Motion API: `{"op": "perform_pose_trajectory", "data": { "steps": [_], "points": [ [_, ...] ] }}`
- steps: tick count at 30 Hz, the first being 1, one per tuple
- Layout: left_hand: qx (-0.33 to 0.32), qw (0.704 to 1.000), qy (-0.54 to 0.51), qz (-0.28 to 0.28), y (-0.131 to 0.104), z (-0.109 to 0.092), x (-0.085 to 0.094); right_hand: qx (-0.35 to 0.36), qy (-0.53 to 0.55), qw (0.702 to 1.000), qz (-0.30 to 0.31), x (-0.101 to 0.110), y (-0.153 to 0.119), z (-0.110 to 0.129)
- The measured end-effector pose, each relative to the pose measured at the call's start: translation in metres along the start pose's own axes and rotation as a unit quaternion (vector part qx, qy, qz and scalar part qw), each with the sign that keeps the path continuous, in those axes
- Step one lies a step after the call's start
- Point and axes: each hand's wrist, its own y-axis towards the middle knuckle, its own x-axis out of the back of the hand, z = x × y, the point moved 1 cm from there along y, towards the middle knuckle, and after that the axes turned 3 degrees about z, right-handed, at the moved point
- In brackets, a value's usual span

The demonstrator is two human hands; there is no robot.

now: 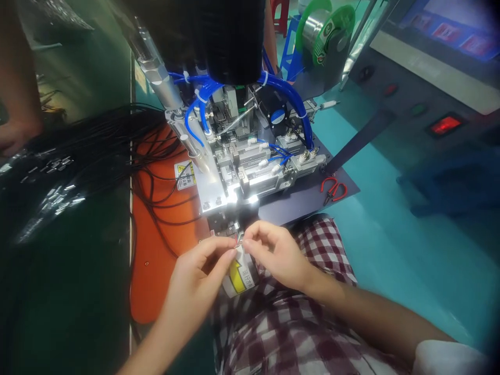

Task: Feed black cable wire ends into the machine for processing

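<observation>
Both hands meet at the front end of a metal machine (pixel 269 172), above a pale plate with a yellow arrow (pixel 237 278). My left hand (pixel 201 276) pinches thin coloured wires (pixel 237 238), one reddish, between thumb and forefinger. Close on the right, my right hand (pixel 275 252) has its thumb and forefinger together at the same wires; whether it grips one is too small to tell. The wire tips point up toward a small metal part of the machine.
Black cables (pixel 97 140) run from the left table over an orange board (pixel 156 281). Red-handled cutters (pixel 334 190) lie on the dark base plate. A solder spool (pixel 326 34) and control box (pixel 429 88) stand right. Another person's hand (pixel 17 133) is at far left.
</observation>
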Motion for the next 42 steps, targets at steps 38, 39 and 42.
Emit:
{"op": "perform_pose_trajectory", "data": {
  "steps": [38,39,42],
  "points": [
    [-0.219,0.953,0.184,-0.102,-0.014,0.009,-0.01,0.004,-0.001,0.999,0.05,0.007,-0.001,0.004],
    [-0.223,0.955,0.165,-0.103,-0.014,0.008,-0.01,-0.067,0.06,0.993,0.075,0.006,-0.001,0.005],
    [-0.236,0.955,0.132,-0.119,-0.013,0.006,-0.01,-0.16,0.176,0.966,0.105,0.004,0.0,0.011]
  ]
}}
